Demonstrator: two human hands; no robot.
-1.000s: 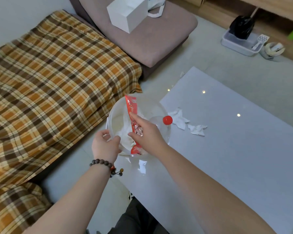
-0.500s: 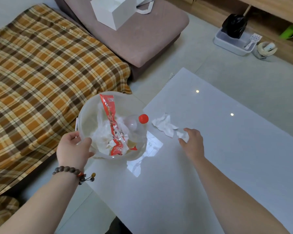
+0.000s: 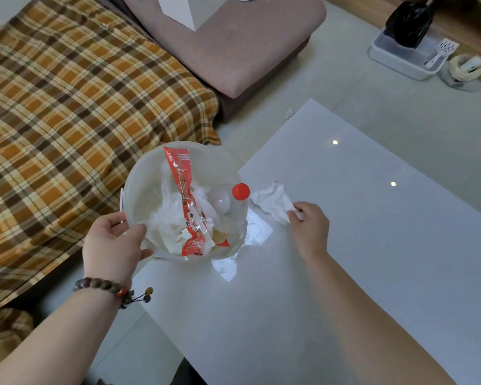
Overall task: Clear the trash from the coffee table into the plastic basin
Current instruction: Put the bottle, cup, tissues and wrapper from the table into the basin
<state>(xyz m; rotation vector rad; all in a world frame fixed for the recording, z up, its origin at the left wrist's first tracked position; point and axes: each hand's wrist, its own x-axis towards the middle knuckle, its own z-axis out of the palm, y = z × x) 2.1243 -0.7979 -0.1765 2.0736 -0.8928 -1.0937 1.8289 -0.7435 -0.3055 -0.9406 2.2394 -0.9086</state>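
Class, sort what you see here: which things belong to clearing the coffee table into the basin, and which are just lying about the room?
Part of the job: basin, held by left hand; red wrapper and bottle inside it; tissue, pinched by right hand; coffee table.

Lying about: plaid blanket; white box; grey tray; black bag.

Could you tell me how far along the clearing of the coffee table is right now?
Mostly done. The plastic basin, gripped at its rim by the left hand, already holds a red wrapper, a red-capped bottle and crumpled white scraps. In hand: the right hand is pinching the white tissue lying on the coffee table. Left: drop that tissue into the basin; no other trash shows on the tabletop.
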